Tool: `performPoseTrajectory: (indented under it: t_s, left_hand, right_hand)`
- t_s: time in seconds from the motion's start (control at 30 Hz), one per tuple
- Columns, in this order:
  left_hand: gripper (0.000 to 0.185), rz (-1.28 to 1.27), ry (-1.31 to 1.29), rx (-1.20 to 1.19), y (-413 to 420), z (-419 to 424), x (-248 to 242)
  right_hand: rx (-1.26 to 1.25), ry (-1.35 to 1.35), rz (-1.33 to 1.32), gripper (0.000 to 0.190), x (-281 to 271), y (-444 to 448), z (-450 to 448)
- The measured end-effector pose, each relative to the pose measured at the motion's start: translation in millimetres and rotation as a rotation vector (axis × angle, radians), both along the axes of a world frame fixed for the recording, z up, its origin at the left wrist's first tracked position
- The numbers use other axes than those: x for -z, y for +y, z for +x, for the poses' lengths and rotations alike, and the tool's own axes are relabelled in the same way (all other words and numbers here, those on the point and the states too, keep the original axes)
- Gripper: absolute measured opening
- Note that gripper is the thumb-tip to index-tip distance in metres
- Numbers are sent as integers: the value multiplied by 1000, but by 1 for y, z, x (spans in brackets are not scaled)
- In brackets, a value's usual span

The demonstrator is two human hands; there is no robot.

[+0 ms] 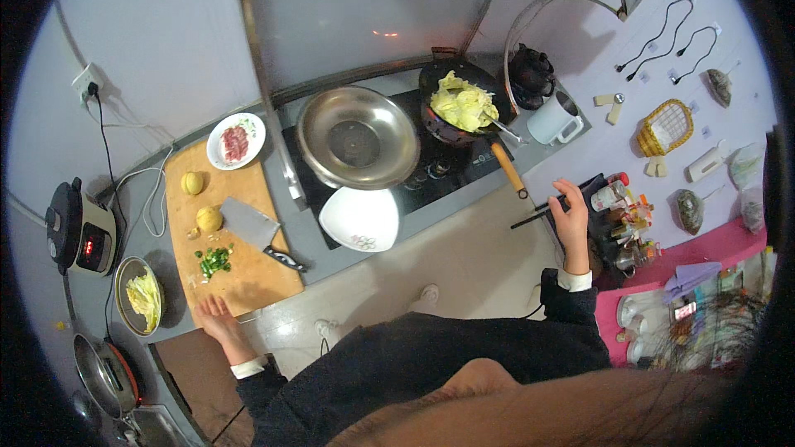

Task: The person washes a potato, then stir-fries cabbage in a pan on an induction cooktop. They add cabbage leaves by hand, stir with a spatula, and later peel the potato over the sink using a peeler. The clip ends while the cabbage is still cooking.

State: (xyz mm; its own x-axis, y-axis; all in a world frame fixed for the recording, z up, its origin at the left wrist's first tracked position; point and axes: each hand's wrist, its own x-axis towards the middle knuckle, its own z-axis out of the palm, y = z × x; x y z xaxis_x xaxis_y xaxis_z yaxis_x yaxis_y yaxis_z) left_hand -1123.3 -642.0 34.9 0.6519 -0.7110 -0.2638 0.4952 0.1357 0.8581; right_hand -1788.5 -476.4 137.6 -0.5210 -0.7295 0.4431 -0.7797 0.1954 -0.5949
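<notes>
My left hand point(217, 323) is at the near edge of the wooden cutting board point(261, 279), palm up, fingers apart, nothing in it. On the board lie a cleaver point(251, 223), chopped green onion point(214, 262), two yellow round pieces of produce point(209, 219) and a white bowl of raw meat point(236, 141). My right hand point(570, 214) is raised by the black rack's edge, thumb and fingers apart; whether it touches the rack is unclear. Left of it, the wok's wooden handle point(509, 171) sticks out. The wok on the lit burner holds cabbage leaves point(463, 102) and a metal spatula point(506, 129).
A large steel basin point(407, 143) covers the left burner, with a white plate point(359, 217) before it. A white mug point(554, 119) and dark kettle point(531, 71) stand right of the wok. Seasoning bottles point(627, 217) fill the rack. Leftward are a cooker point(87, 230) and cabbage basket point(141, 299).
</notes>
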Motion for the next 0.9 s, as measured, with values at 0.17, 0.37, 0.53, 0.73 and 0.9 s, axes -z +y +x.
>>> performPoseTrajectory:
  t_s: [0.17, 0.37, 0.53, 0.73, 0.9]
  left_hand:
    - [40, -37, -261, 365, 19, -223, -24]
    - [28, -164, -919, 1009, 10, -476, -66]
    - [16, -422, -1535, 1026, -52, -594, -60]
    - [8, -361, -2150, 915, -153, -693, -9]
    - [14, -162, -2411, 1189, -180, -734, 17]
  right_hand:
    - [-154, -101, 146, 25, 48, -23, -119]
    - [-485, -191, 215, 29, 52, -87, -175]
    - [-551, -164, 201, 30, 43, -122, -183]
    - [-513, -189, 242, 30, 32, -132, -207]
    - [-481, -261, 293, 30, 33, -136, -242]
